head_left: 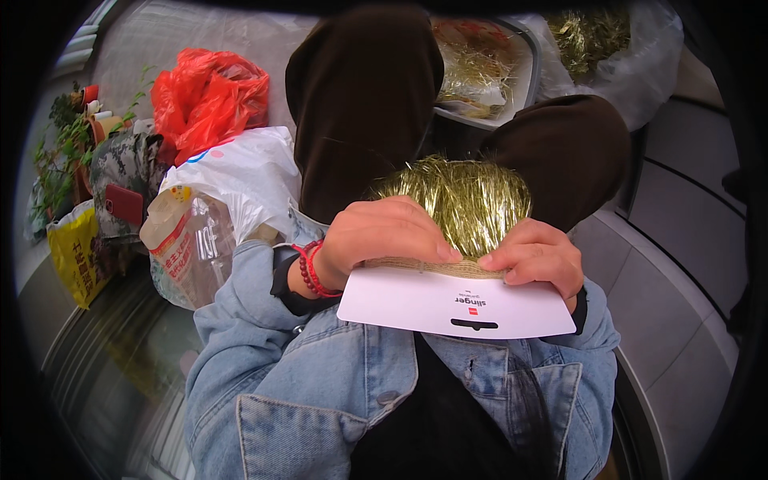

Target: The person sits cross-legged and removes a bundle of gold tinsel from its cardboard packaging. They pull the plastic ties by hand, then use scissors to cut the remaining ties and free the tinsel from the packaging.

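Observation:
Gold tinsel garland [480, 201] hangs in shiny strands between my knees, below a woven tan heading band [414, 266]. Along the band's upper edge runs a white cardboard hang card [420, 303] with printing and a slotted hole, lying towards my chest. My left hand [393, 234], a red beaded bracelet at its wrist, pinches the band near its middle, fingers curled over the tinsel. Close beside it, my right hand [537, 255] grips the band and card with thumb and fingers. The two thumb tips almost meet. The fingers hide parts of the band.
A grey-rimmed tub [531, 66] holding tinsel scraps stands beyond my knees, beside a clear plastic bag [651, 60] of tinsel. At the left are a red plastic bag [210, 99], a white bag [258, 174], a clear bottle [210, 231], a red phone [124, 204] on camouflage cloth and potted plants [66, 150].

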The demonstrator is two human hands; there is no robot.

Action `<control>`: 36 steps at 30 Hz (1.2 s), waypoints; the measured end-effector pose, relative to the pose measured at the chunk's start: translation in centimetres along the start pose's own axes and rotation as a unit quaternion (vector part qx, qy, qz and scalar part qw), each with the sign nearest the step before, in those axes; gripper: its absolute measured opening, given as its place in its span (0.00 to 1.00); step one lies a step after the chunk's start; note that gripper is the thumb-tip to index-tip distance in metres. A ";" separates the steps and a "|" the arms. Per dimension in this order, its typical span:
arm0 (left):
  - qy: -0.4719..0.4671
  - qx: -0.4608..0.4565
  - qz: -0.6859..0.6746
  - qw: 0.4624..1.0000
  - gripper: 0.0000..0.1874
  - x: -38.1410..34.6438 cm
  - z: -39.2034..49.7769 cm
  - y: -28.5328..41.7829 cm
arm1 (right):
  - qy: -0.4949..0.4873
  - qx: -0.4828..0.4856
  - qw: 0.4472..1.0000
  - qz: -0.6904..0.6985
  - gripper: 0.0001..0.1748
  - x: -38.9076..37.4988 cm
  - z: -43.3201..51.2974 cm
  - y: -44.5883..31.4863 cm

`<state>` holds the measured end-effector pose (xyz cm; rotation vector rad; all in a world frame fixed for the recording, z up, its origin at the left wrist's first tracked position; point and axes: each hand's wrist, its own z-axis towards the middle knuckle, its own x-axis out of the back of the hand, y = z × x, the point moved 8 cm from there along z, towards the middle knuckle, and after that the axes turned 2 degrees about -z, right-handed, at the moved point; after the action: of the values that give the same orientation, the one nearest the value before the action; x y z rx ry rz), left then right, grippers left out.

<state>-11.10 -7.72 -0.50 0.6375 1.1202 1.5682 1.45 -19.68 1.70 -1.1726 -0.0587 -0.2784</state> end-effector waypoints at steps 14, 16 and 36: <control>-0.151 0.091 -0.016 0.984 0.24 -2.0 -3.2 -0.6 | -0.185 -0.254 0.936 0.155 0.19 -0.9 0.6 2.7; -0.181 0.092 -0.015 0.979 0.27 -1.8 -3.7 -0.2 | -0.218 -0.290 0.924 0.121 0.13 -4.0 -0.7 3.1; -0.150 -0.095 0.077 0.981 0.04 -2.0 -5.4 3.6 | -0.161 -0.152 0.966 0.136 0.07 -8.2 -0.5 0.2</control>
<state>-16.66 -11.46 0.70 0.8148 0.7007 1.6222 -6.48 -18.53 -0.27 -1.5052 -0.1421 0.1544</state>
